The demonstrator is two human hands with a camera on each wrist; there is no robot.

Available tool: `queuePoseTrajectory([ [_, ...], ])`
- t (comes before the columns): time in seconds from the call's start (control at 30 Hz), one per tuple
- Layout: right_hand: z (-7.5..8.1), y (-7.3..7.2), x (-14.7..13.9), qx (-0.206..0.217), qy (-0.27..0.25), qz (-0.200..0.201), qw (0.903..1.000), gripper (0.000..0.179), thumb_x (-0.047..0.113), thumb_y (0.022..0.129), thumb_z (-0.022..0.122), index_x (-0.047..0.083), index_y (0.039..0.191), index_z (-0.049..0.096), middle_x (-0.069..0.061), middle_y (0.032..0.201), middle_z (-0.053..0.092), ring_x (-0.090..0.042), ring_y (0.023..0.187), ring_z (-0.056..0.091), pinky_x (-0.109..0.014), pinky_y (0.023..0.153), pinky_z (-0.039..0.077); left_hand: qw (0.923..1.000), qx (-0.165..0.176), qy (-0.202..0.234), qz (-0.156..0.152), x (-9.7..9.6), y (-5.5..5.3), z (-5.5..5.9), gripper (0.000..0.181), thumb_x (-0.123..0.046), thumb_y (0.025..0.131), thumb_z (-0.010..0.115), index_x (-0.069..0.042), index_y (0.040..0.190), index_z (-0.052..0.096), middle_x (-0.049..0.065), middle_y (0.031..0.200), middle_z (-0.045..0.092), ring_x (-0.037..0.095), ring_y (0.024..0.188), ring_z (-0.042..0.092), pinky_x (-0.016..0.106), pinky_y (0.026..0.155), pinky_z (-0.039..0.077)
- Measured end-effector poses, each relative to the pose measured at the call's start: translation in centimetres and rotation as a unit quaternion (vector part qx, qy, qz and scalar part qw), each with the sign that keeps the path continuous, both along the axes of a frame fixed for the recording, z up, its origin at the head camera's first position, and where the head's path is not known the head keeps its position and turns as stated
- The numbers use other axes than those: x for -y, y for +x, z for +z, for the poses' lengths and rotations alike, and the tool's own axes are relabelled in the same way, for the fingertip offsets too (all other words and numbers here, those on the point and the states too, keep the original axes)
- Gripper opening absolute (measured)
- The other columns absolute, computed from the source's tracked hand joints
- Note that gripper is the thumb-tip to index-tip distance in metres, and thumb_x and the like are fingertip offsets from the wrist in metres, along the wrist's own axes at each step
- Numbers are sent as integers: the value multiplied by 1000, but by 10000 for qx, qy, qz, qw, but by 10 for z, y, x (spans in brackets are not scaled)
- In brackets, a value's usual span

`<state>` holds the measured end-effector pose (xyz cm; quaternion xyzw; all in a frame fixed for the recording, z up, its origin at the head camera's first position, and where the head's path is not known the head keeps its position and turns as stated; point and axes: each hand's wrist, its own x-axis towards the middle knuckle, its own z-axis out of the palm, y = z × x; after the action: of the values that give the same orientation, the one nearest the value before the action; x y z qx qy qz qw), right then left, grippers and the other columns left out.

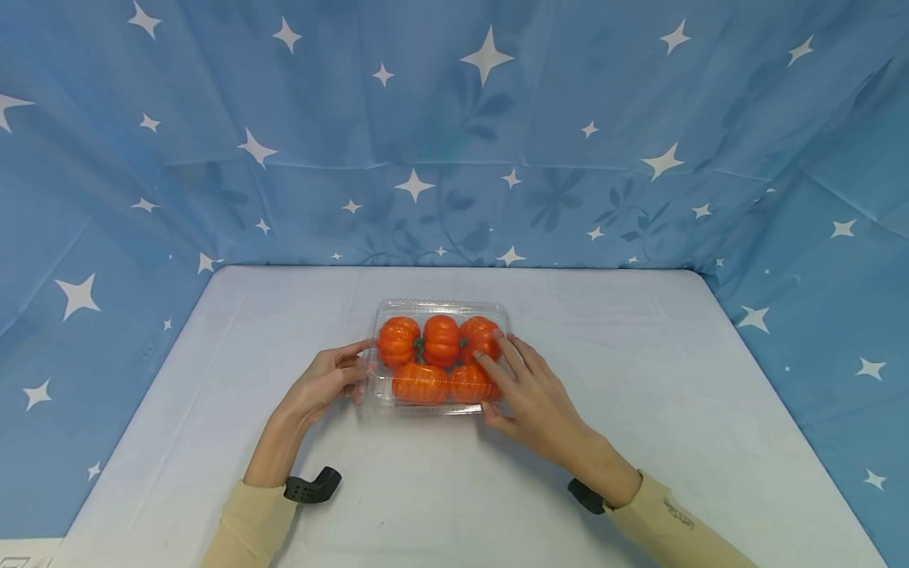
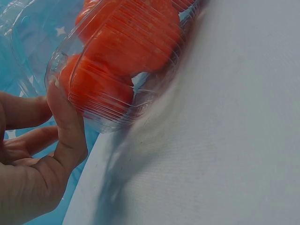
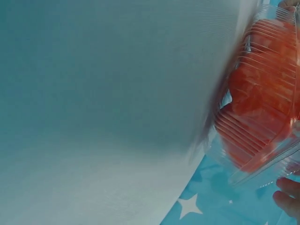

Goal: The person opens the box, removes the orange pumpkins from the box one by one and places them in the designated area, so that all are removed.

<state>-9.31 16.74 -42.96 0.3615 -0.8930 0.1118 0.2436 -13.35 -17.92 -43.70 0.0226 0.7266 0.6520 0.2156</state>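
Note:
A clear plastic clamshell container (image 1: 439, 410) with a ridged wall lies on the white table, holding several small orange toy pumpkins (image 1: 442, 341). My left hand (image 1: 328, 384) is at its left side. In the left wrist view, the thumb and a finger of that hand pinch the rim of the container (image 2: 58, 61). My right hand (image 1: 533, 402) lies over the right end, fingers spread and fairly straight on the top, thumb by the front right corner. In the right wrist view only some fingertips (image 3: 288, 194) show beside the container. Whether the lid is fastened cannot be seen.
A white cloth covers the table (image 1: 639, 347). Blue curtains (image 1: 454, 142) with white stars hang behind it and at both sides. Each wrist wears a black band, the left band (image 1: 312, 485) showing more fully. A printed white item (image 1: 24, 554) shows at the lower left corner.

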Motion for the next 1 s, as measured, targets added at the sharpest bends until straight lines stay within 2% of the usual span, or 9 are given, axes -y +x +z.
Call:
queuePoseTrajectory([
  [0.17,-3,-1,-3,-23,-129,-362,9993,85,38,76,83,-1,144,50,-34,146,50,-53,128,55,-60,102,51,10000,13,-10,8,1,0,0,61,-8,103,57,3,158,34,4,88,52,13,63,51,27,61,54],
  [0.3,-4,-1,-4,-51,-118,-501,9987,86,40,75,83,-3,141,51,-39,143,51,-57,125,56,-61,100,52,10000,27,-26,28,1,1,0,61,-7,102,56,3,158,33,5,89,51,13,64,51,27,61,54],
  [0.43,-4,0,-5,119,0,-586,9982,86,43,77,82,-4,142,49,-39,138,55,-57,123,58,-61,98,53,10000,36,-19,42,0,0,0,61,-7,102,56,3,158,32,4,91,53,13,67,52,27,62,54],
  [0.67,-2,1,-10,606,372,-357,9968,89,43,84,81,-8,146,44,-34,134,61,-50,122,62,-56,96,56,9995,135,166,234,-4,0,-3,60,-4,100,57,1,155,34,0,89,54,12,71,52,26,60,54],
  [0.8,0,0,-13,664,659,-214,9954,89,44,85,81,-10,146,45,-34,133,62,-49,118,65,-54,94,57,9988,84,103,467,-8,1,-4,58,-3,98,57,0,153,38,1,92,56,12,74,53,24,61,52],
  [1.0,8,-1,-12,734,927,-72,9930,81,39,88,79,-12,143,47,-35,129,64,-48,112,68,-50,90,60,9980,33,27,638,-10,1,-5,57,-3,99,54,-1,154,39,6,100,56,12,78,54,23,64,51],
])
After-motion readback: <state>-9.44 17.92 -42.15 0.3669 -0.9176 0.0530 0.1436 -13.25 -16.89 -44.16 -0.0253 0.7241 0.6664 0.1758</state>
